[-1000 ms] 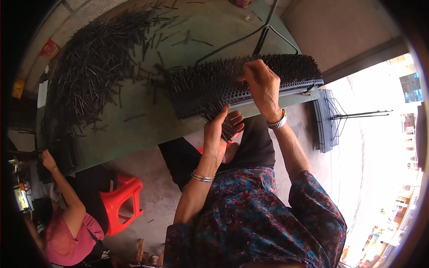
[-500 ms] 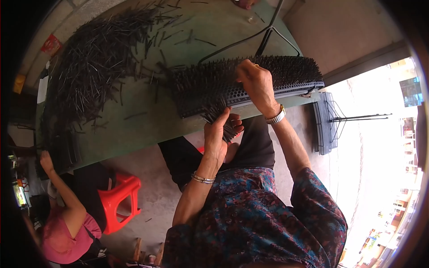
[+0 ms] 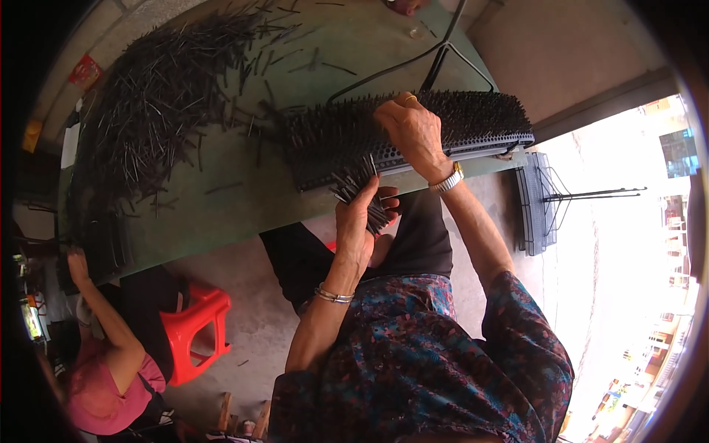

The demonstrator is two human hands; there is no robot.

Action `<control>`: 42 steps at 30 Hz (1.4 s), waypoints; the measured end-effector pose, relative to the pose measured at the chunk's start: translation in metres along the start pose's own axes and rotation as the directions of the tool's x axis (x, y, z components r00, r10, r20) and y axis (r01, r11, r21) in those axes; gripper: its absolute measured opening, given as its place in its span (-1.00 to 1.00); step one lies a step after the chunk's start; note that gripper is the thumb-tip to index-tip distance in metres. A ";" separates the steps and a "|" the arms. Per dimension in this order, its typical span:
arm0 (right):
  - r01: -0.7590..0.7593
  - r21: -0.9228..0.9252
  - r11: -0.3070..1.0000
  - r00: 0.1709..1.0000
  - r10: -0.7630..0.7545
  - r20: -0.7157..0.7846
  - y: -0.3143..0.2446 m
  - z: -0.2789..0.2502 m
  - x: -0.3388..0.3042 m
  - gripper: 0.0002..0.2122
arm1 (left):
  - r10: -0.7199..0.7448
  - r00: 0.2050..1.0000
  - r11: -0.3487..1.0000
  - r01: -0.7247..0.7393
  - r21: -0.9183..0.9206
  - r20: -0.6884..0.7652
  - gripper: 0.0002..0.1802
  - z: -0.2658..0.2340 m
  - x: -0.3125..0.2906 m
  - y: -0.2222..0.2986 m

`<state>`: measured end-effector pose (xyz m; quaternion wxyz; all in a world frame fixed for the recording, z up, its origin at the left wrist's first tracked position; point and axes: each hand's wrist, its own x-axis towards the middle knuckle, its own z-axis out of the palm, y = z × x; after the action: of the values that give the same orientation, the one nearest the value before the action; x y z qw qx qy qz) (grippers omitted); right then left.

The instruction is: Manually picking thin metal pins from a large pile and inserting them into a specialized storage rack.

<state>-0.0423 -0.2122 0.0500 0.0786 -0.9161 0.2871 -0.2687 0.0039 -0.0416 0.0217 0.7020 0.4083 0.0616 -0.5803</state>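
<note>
A bundle of thin dark strips (image 3: pixel 356 179) is gripped in my left hand (image 3: pixel 354 215), its ends fanning out beyond the thumb near the table's front edge. Above it, my right hand (image 3: pixel 416 131) is closed in a pinch over a long, dark perforated panel (image 3: pixel 325 173). Whatever the right fingertips hold is hidden. Short strips (image 3: pixel 480 114) stand up like bristles from the panel's holes across most of its top. Along the near edge, a row of round holes is bare.
A large heap of loose dark strips (image 3: pixel 151 111) covers the left of the green table (image 3: pixel 244 210). A forked metal rod (image 3: pixel 443 52) rises behind the panel. Another person's hand (image 3: pixel 77 264) touches the table's left end, by a red stool (image 3: pixel 198 332). A similar panel (image 3: pixel 538 207) stands at right.
My right hand has moved slightly left along the panel, its fingers still pinched. My left hand stays nearly in place, and its strips now fan out a little more.
</note>
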 end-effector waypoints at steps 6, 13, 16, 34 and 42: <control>-0.024 -0.066 0.998 1.000 0.023 -0.010 0.003 0.002 -0.011 -0.87 | 0.020 1.000 0.999 -0.021 0.039 0.003 -0.69 0.001 -0.004 0.001; -0.231 0.500 0.835 0.942 0.062 0.331 -0.018 -0.030 -0.036 -0.80 | 0.098 0.994 0.994 -0.100 0.037 0.044 -0.69 0.003 -0.009 0.000; -0.407 0.562 0.720 0.855 0.085 0.511 -0.020 -0.035 -0.037 -0.82 | 0.117 0.992 0.991 -0.119 0.054 0.041 -0.68 0.004 -0.010 0.000; -0.433 0.609 0.665 0.901 0.290 0.324 -0.014 -0.060 -0.034 -0.93 | -0.007 1.000 1.000 0.007 0.008 -0.014 -0.69 -0.004 0.001 0.001; -0.226 0.415 0.882 0.961 0.271 -0.054 -0.001 -0.036 -0.030 -0.93 | -0.026 0.998 0.994 0.032 -0.100 0.063 -0.70 -0.004 0.007 -0.009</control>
<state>-0.0815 -0.1939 0.0670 0.2841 -0.8192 0.3443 -0.3600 -0.0002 -0.0439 0.0107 0.7146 0.3533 0.0750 -0.5991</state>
